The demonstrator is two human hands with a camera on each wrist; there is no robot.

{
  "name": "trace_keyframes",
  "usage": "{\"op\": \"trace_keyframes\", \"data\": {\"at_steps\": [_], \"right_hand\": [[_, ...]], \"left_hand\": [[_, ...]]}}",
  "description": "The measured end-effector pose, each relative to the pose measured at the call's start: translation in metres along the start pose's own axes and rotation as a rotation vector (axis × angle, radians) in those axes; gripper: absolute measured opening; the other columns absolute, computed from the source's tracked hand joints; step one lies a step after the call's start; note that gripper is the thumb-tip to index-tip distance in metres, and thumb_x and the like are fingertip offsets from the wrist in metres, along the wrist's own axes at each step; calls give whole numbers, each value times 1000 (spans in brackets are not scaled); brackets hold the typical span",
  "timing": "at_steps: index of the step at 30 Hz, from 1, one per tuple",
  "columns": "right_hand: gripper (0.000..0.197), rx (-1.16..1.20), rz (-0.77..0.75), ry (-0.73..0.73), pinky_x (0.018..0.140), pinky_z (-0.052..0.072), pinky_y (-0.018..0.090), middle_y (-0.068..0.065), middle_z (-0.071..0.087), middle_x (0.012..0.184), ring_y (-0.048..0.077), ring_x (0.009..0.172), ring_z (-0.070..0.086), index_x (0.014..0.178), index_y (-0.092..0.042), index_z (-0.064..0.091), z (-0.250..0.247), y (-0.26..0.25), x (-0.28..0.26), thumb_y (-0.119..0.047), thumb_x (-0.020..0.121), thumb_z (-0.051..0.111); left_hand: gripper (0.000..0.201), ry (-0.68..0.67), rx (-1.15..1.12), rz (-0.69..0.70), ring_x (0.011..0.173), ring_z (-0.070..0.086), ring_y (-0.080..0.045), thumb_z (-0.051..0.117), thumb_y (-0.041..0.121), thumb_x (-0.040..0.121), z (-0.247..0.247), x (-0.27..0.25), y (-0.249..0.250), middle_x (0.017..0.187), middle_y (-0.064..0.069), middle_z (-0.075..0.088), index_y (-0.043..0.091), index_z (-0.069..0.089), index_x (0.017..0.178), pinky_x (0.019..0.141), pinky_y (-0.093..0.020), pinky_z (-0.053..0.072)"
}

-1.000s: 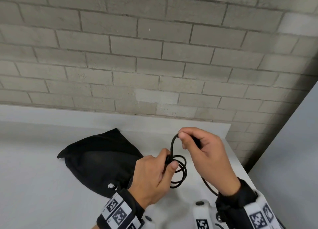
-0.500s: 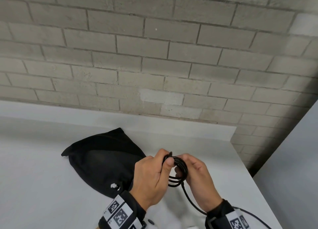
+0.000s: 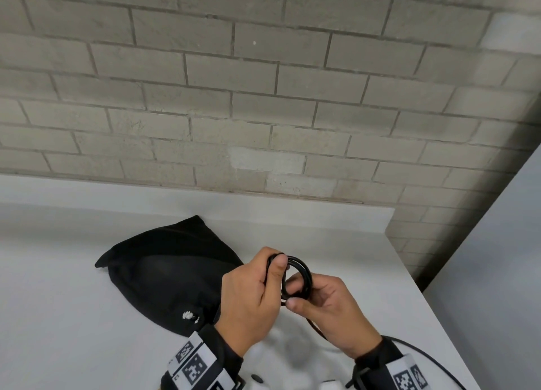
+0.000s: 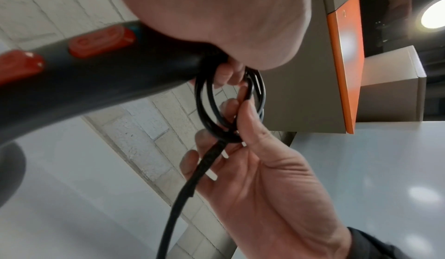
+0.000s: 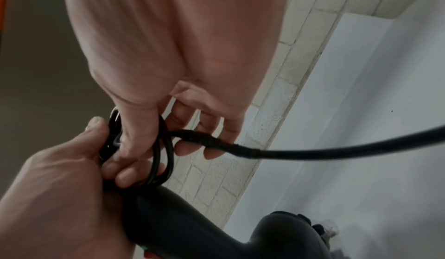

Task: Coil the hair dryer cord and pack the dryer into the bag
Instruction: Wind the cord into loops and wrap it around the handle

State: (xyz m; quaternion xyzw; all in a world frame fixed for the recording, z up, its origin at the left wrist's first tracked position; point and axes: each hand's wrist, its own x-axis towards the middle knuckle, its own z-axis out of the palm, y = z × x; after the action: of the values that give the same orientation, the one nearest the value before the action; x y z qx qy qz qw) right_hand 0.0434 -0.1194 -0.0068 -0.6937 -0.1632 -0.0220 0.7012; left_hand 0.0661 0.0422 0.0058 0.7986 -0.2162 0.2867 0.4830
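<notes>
Pinching the coil (image 3: 297, 275) between thumb and fingers, my left hand (image 3: 251, 299) keeps the black loops bunched at the butt of the dryer (image 4: 72, 76), whose dark handle with two red switches runs back under my palm. My right hand (image 3: 330, 310) meets it from the other side: thumb and forefinger close on the lower part of the same loops, the other fingers loosely curled beneath. From that grip the free cord (image 5: 313, 151) leaves, its first stretch wrapped in rough tape, and trails off past my right wrist toward the table's edge. Both hands hover above the white table (image 3: 58, 316). Just left of my left hand the black bag (image 3: 164, 272) lies flat on it, a small white mark near its near edge. Behind the table rises a grey brick wall (image 3: 263, 96).
</notes>
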Motion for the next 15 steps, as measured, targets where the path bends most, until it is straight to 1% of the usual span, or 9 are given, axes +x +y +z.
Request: {"op": "trace_keyframes", "data": {"at_steps": [2, 3, 4, 6, 7, 8, 10, 12, 15], "right_hand": [[17, -34, -30, 15, 90, 51, 48, 8, 71, 94, 27, 93, 66, 93, -15, 73, 1, 2, -1, -20, 78, 79], [21, -93, -69, 65, 91, 52, 45, 8, 71, 96, 26, 94, 66, 96, -17, 72, 4, 4, -2, -20, 77, 80], [28, -186, -117, 165, 88, 52, 37, 4, 69, 97, 22, 92, 64, 97, -23, 69, 7, 5, -3, -21, 73, 82], [40, -437, -240, 473, 77, 47, 19, -7, 60, 91, 13, 84, 58, 91, -32, 59, 16, 8, -7, -23, 63, 87], [40, -590, -338, 588, 71, 44, 16, -8, 54, 89, 10, 79, 54, 88, -31, 56, 20, 10, -9, -23, 63, 87], [33, -771, -464, 633, 65, 43, 18, -7, 49, 87, 10, 75, 53, 87, -29, 57, 25, 12, -11, -22, 68, 84], [9, -1099, -607, 590, 52, 44, 27, -4, 47, 84, 17, 65, 51, 91, -22, 67, 31, 17, -14, -21, 84, 71], [17, -1233, -537, 569, 46, 43, 32, 0, 52, 82, 20, 63, 50, 100, -17, 72, 34, 17, -14, -25, 90, 60], [23, -1172, -391, 516, 47, 44, 29, -3, 55, 85, 17, 70, 52, 99, -19, 71, 38, 6, -14, -31, 91, 54]], "left_hand": [[43, -5, -25, -13, 52, 55, -5, 25, 64, 99, 2, -1, 0, 64, 18, 58, 34, 53, 85, 50, -16, 40], [42, -2, -25, -16, 52, 56, -6, 26, 63, 99, 2, -1, 1, 65, 15, 59, 35, 53, 82, 50, -17, 40], [39, 5, -22, -20, 52, 55, -6, 28, 61, 99, 3, -1, 1, 66, 12, 59, 37, 52, 80, 50, -17, 39], [36, 18, -14, -38, 51, 53, -8, 30, 57, 99, 3, 0, 2, 64, 8, 57, 37, 51, 79, 49, -14, 35], [37, 20, -12, -49, 51, 53, -10, 30, 56, 99, 4, 0, 3, 64, 6, 57, 34, 52, 78, 49, -14, 35], [39, 20, -12, -55, 50, 52, -11, 30, 55, 99, 4, 0, 4, 65, 6, 57, 31, 53, 77, 49, -14, 35], [43, 21, -9, -59, 49, 52, -10, 30, 54, 99, 5, -1, 4, 62, 8, 56, 27, 55, 78, 47, -14, 35], [43, 25, -2, -60, 48, 52, -8, 30, 53, 99, 6, -2, 3, 59, 14, 55, 26, 55, 77, 47, -14, 35], [45, 42, 18, -66, 50, 54, -9, 26, 58, 99, 6, -1, 2, 51, 14, 50, 28, 53, 79, 48, -18, 40]]}}
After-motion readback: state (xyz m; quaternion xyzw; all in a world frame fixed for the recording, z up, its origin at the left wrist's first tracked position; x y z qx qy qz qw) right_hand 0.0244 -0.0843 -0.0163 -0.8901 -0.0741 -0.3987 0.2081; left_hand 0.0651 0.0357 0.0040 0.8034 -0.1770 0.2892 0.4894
